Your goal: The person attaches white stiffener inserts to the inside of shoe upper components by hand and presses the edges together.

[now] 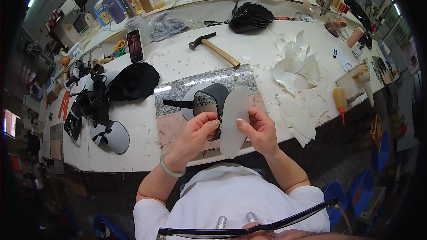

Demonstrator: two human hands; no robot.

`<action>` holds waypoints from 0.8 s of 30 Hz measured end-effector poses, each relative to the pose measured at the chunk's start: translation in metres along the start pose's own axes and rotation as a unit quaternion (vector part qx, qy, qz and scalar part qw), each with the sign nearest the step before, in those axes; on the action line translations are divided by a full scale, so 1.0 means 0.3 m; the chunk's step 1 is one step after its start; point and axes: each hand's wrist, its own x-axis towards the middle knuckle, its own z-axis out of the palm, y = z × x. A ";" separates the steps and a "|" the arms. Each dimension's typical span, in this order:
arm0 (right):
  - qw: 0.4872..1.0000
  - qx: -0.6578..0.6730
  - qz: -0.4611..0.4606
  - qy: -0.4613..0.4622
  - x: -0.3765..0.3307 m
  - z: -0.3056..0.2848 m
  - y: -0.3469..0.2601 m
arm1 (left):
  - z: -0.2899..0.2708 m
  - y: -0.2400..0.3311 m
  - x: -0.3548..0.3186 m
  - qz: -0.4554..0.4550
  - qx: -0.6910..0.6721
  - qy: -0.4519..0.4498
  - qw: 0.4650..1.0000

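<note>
A pale, curved flat lining piece (234,126) is pinched at its right edge between the thumb and fingers of my right hand (260,129). Just left of it, my left hand (200,129) closes on the near edge of a black shoe upper (214,92). The upper curves in a loop, with a narrow black strap (177,103) sticking out to the left. Part of its near side is hidden behind the pale piece and my fingers. Beneath both hands lies a speckled stone slab (240,76), pinkish-brown on its nearer part.
A hammer (218,52) lies beyond the slab. White curved pieces (296,66) are heaped at the right, near a yellow glue bottle (340,99). Black uppers (133,82) pile up at the left beside an upright phone (135,46). A black bundle (250,17) sits at the back.
</note>
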 end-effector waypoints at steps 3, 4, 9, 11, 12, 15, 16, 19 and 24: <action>1.000 -0.013 -0.016 0.011 -0.009 0.009 0.014 | 0.028 0.011 -0.022 0.021 0.019 -0.004 1.000; 0.998 -0.046 -0.040 0.010 -0.012 0.009 0.024 | 0.039 0.014 -0.031 0.040 0.052 0.004 0.998; 0.994 -0.092 -0.026 -0.058 -0.019 -0.003 -0.025 | 0.008 -0.040 -0.073 0.070 0.096 0.012 0.993; 0.993 -0.084 0.078 -0.034 -0.008 0.000 -0.046 | -0.020 -0.067 -0.098 0.074 0.109 0.010 0.991; 0.993 -0.083 0.079 -0.035 0.000 -0.002 -0.041 | -0.034 -0.080 -0.107 0.068 0.104 0.000 0.992; 0.965 -0.228 -0.100 -0.079 0.034 -0.006 0.020 | -0.038 -0.086 -0.134 0.062 0.079 -0.009 0.995; 0.986 -0.129 -0.056 -0.090 0.047 -0.004 0.052 | -0.037 -0.084 -0.141 0.062 0.057 -0.013 0.996; 0.990 0.015 0.070 -0.120 0.059 0.010 0.063 | -0.060 -0.093 -0.155 0.062 0.033 -0.016 0.997; 0.985 0.069 0.115 -0.109 0.053 0.081 0.048 | -0.052 -0.100 -0.156 0.058 -0.003 0.032 0.998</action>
